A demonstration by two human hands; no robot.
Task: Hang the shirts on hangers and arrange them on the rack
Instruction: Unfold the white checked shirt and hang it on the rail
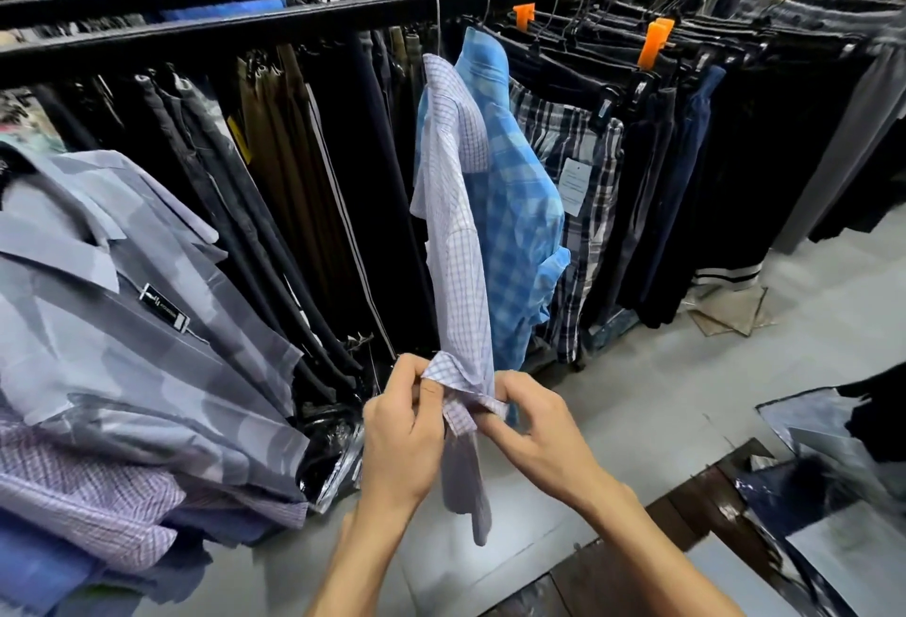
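A white shirt with a fine blue check (pixel 458 224) hangs from a wire hanger (pixel 438 13) on the black rack rail (pixel 294 21). Right behind it hangs a bright blue plaid shirt (pixel 519 224) on its own hanger. My left hand (pixel 399 435) pinches the lower edge of the white checked shirt, thumb on the fabric. My right hand (pixel 534 425) pinches the same hem from the right side. Both hands meet at the shirt's lower front, below the rack.
A stack of folded shirts in clear bags (pixel 122 347) lies at the left. Dark trousers (pixel 294 200) hang left of the shirts; plaid shorts (pixel 583 204) and dark garments hang on the right with orange clips (pixel 654 43). Empty plastic bags (pixel 833 494) lie on the grey floor at the right.
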